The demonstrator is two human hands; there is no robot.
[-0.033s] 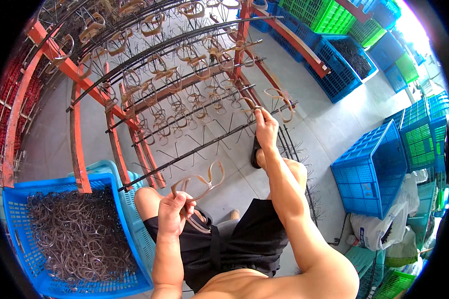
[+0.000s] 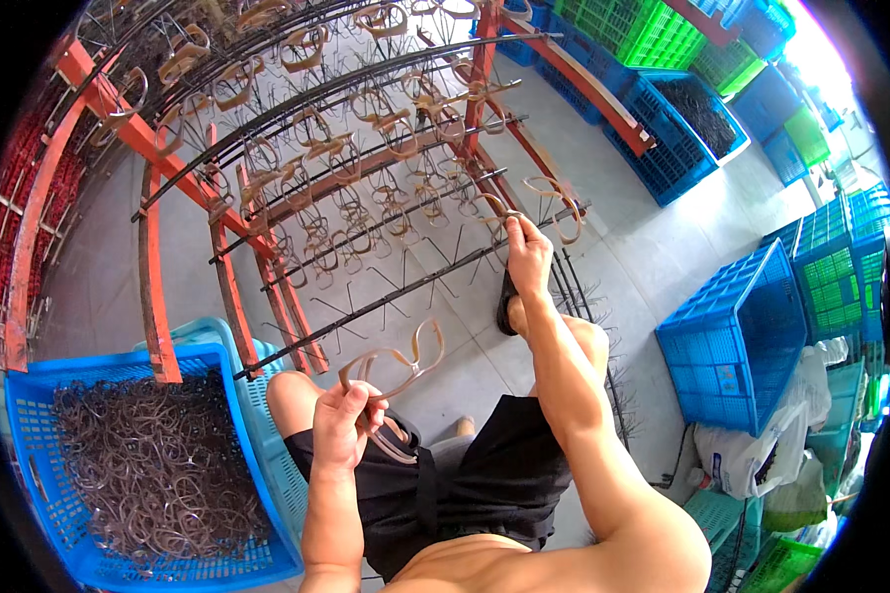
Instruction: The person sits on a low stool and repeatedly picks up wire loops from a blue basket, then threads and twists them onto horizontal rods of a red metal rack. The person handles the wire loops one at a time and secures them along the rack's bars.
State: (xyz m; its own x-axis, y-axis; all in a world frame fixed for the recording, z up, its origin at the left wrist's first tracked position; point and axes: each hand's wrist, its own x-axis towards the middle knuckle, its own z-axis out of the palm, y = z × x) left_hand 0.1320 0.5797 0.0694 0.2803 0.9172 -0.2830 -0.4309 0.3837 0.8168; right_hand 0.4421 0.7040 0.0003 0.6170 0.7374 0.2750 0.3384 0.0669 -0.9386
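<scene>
Standing at the front, a red rack (image 2: 155,277) holds up rows of long black bars. The nearest black bar (image 2: 366,312) runs on a slant, with its low end close to the left knee (image 2: 289,403) and its high end by the right hand (image 2: 528,252). Thin wires stick out from it, and they could poke. Grey floor (image 2: 653,247) shows between this bar and the black shorts (image 2: 504,455), so there is some room there. More floor shows on the right, up to the side of a blue crate (image 2: 707,366).

The floor is smooth, with big square tiles. On the left sits a blue basket (image 2: 32,445), full of brown, curly pieces (image 2: 158,465). On the far right, a white plastic bag (image 2: 752,455) sits near green and blue crates.

The left hand (image 2: 344,425) is low, in front of the shorts. Its thumb and fingers squeeze a clear brown frame (image 2: 414,343), like glasses. The loops stick out past the fingertips, near the bar but not on it. Pale strips hang under that hand; I can't tell how many frames it has. The right hand's thumb and finger pinch a tan frame (image 2: 498,201) at the bar's high end. Its loop curves out just left of the fingertips.
</scene>
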